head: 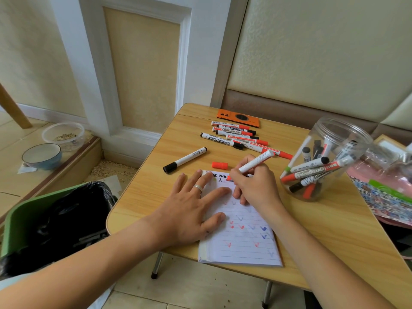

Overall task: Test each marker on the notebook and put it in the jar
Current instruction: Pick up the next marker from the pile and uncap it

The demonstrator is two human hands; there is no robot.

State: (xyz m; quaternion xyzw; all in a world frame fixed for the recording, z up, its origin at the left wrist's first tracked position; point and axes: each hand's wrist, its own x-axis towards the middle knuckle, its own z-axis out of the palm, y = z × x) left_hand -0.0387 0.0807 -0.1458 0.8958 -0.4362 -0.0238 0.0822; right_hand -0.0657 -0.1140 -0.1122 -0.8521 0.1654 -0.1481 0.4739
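Note:
A lined notebook (243, 239) with red, blue and black test marks lies at the table's near edge. My left hand (189, 208) presses flat on its left side, fingers spread. My right hand (252, 186) grips an uncapped red marker (256, 161), its tip on the top of the page. Its red cap (219, 165) lies just beyond the notebook. A lone black marker (185, 160) lies to the left. Several capped markers (240, 137) are piled farther back. The clear plastic jar (334, 139) on the right holds several markers.
An orange phone (238, 118) lies at the table's (334, 230) far edge. A patterned bag (383, 197) sits right of the jar. A green bin (44, 219) with a black liner stands left of the table. A bowl (41, 156) and a plastic tub (63, 134) rest on a low step.

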